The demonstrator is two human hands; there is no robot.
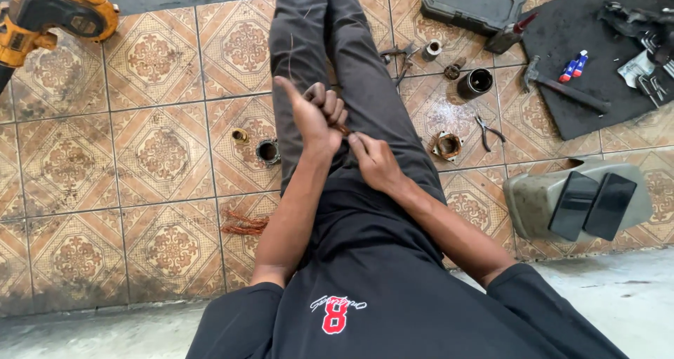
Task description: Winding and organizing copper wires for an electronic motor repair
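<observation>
The person sits on a patterned tile floor [140, 155] with legs stretched out in dark grey trousers [330, 57], and both hands meet over the lap. The left hand [317, 116] is curled into a fist around a bundle of copper wire [343, 129], thumb sticking up and fingers wrapped tight; only a short reddish stretch of the wire shows between the two hands. The right hand [375, 164] sits just below and to the right of it, fingers pinched closed on the same strands where they come out of the left fist. A few thin strands [291, 53] rise from the left hand along the trouser leg. On the floor to the person's left lies a loose tangle of copper wire [244, 224], with a small brass ring [240, 135] and a dark metal sleeve [267, 151] nearby. To the right lie a wound motor part [446, 146], pliers [486, 131], a dark cylinder [475, 82] and a hammer [562, 86] resting partly on a black mat [604, 57]. Two dark phones [593, 204] lean on a grey plastic cover [533, 197]. A yellow power tool [49, 15] sits at the top left corner.
</observation>
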